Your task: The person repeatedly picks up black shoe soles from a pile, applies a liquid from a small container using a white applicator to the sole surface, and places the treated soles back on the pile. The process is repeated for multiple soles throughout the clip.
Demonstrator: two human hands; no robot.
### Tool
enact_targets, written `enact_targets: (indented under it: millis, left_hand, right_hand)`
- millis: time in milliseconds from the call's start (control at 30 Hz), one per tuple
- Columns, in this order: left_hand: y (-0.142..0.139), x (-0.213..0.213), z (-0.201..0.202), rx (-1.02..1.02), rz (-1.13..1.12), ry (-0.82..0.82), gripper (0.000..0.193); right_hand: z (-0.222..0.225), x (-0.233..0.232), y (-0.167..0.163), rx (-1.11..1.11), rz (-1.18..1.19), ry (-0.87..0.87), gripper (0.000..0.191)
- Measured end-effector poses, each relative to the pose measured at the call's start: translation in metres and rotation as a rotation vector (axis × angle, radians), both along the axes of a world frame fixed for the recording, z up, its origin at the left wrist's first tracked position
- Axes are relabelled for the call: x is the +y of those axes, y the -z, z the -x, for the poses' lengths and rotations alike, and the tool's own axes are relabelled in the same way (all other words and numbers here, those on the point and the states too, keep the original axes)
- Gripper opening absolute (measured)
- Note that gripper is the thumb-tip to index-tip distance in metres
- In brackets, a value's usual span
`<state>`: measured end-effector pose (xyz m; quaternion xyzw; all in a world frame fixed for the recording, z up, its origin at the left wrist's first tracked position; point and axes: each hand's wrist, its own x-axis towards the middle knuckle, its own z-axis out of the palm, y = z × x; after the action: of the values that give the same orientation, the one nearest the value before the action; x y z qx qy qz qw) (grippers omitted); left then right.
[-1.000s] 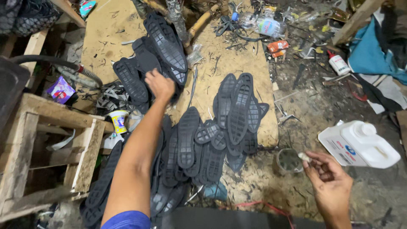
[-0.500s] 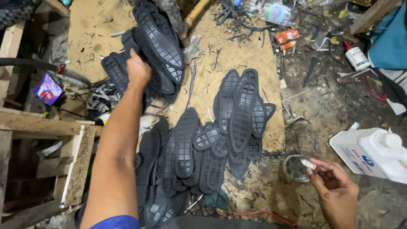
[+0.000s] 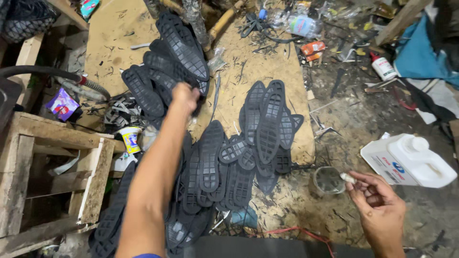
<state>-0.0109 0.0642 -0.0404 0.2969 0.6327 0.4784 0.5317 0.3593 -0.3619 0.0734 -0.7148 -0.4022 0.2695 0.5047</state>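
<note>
My left hand (image 3: 184, 97) reaches forward over the far pile of black rubber shoe soles (image 3: 168, 62), its fingers curled around the edge of one sole. More black soles lie in a middle pile (image 3: 268, 125) and a near pile (image 3: 205, 167) on the brown board (image 3: 110, 43). My right hand (image 3: 377, 208) is low on the right, pinching a small pale stub (image 3: 347, 177) between its fingertips, just beside a small round tin (image 3: 328, 179).
A white plastic jug (image 3: 406, 160) lies at the right. A wooden crate frame (image 3: 57, 167) stands at the left with a small printed can (image 3: 130, 139) next to it. Bottles, scraps and a blue cloth (image 3: 416, 48) litter the far side.
My left hand has drawn back slightly from the far sole pile toward me. The right hand has stayed by the tin with the stub.
</note>
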Motion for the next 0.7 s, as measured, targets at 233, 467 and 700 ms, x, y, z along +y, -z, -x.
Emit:
enact_targets:
  millis: [233,467,700]
  left_hand:
    - [0.023,-0.168,-0.161,0.777,-0.600,0.439,0.062]
    - [-0.028,-0.206,-0.201,1.159,-0.265,0.658,0.110]
    - [0.002,-0.186,-0.186,0.482,-0.447,0.533,0.079]
  right_hand:
    - [-0.009,-0.007,0.008,0.031,-0.058,0.028,0.030]
    - [-0.013,-0.014,0.027,0.205,-0.151,0.010,0.029]
    - [-0.032,-0.016,0.051,0.112,-0.066,-0.009,0.025]
